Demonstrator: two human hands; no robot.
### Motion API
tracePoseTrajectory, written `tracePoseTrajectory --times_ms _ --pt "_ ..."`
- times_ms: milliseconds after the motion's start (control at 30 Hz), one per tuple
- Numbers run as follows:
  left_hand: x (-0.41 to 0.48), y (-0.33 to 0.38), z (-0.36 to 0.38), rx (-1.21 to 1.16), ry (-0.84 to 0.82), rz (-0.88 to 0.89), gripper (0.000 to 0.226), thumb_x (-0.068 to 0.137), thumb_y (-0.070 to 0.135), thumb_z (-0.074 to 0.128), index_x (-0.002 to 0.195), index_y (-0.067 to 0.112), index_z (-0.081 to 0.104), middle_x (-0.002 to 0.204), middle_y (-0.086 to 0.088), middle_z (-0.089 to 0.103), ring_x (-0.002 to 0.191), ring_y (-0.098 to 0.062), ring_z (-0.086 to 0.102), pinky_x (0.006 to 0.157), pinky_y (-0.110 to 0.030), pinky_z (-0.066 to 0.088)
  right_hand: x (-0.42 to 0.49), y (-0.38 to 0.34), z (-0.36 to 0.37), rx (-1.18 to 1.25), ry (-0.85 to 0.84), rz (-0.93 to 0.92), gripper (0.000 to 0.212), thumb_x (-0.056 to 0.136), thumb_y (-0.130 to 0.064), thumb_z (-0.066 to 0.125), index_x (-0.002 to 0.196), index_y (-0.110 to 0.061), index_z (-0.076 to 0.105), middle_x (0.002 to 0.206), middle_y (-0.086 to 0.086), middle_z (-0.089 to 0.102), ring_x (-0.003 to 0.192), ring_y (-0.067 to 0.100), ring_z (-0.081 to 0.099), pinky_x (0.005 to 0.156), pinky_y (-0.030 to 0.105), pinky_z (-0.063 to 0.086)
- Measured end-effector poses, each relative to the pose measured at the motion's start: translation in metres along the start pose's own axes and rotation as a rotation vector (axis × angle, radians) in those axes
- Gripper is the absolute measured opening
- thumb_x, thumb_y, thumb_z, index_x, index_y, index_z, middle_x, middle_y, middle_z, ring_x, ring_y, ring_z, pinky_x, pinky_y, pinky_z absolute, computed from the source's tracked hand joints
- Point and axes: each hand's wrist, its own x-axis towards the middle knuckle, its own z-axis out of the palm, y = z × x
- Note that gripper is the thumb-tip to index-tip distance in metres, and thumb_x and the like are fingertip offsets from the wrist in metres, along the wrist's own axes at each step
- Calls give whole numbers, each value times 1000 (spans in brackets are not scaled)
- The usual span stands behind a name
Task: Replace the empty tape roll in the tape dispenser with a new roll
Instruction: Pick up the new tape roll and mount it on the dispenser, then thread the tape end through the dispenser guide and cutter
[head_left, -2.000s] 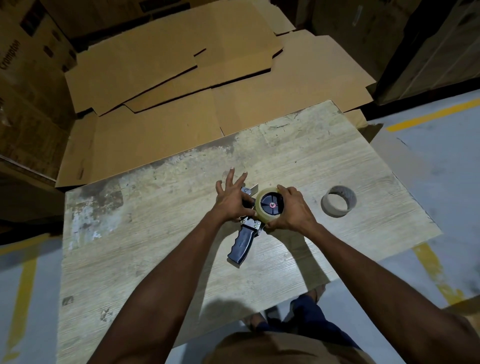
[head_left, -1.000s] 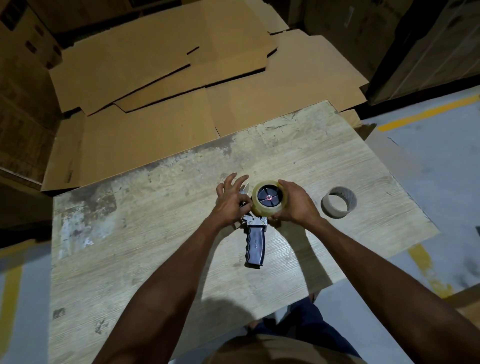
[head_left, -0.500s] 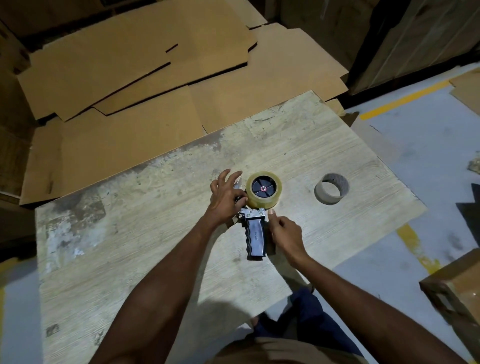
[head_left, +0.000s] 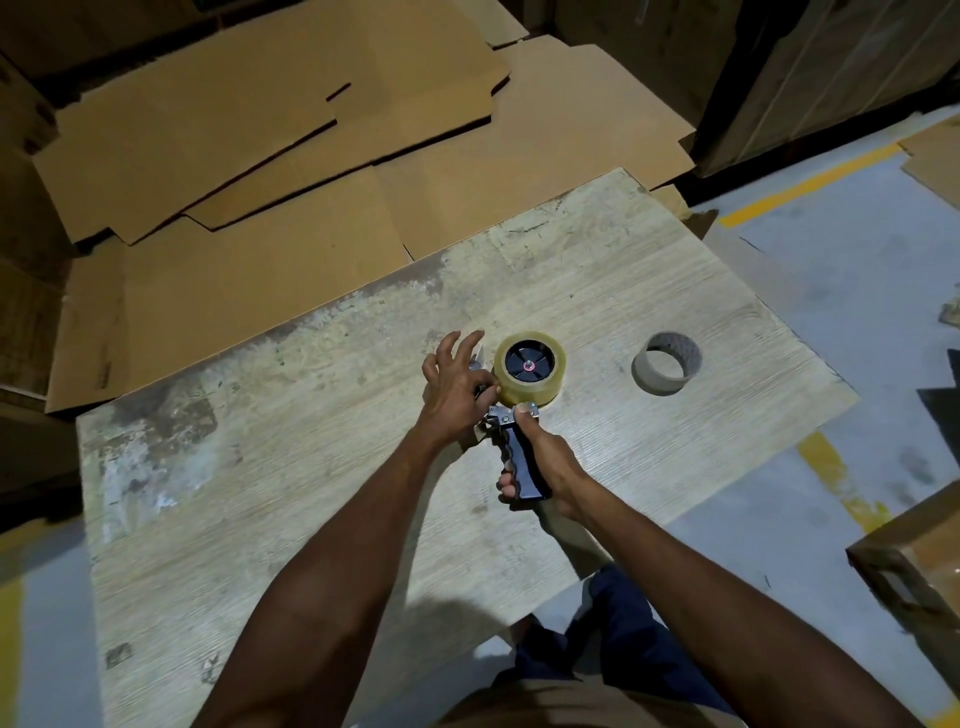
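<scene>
Tape (head_left: 530, 389) of the new roll is already seated on the black hub of the tape dispenser (head_left: 506, 422), which is laid on its side on the bench (head_left: 311, 467), probably so that the hub faces up and the roll can be reached. The handle is wrapped by the fingers of the right hand (head_left: 545, 462), thumb pressed at the metal bracket, apparently to keep the tool from turning. At the front of the frame the left hand (head_left: 452, 387) is placed, index and thumb pinched narrow on something hidden, other fingers splayed; the tape end is likely being fed. The empty core (head_left: 666, 362) is set well apart to the right, out of the way.
</scene>
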Motion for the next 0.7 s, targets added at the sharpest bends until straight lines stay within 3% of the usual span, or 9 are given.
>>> tracePoseTrajectory --times_ms 133,367,700 --pt "0 5 -4 7 -29 -2 10 87 29 74 85 22 81 163 -3 33 151 -34 15 111 -56 17 -14 -13 1 -62 26 -3 63 91 -64 61 101 -2 66 69 14 54 53 25 49 49 32 42" --pt "0 25 -23 37 -35 122 11 88 24 69 84 17 76 160 -4 35 151 -34 14 112 -54 12 -44 -42 -5 -222 191 -112 67 92 -60 62 94 6 75 68 20 67 51 28 59 47 30 47" --pt "3 46 -59 91 9 221 16 85 22 67 72 15 72 154 -2 41 150 -33 19 109 -51 15 -64 -72 -13 -307 150 -132 63 92 -61 59 104 -1 75 71 19 70 49 27 59 46 29 47"
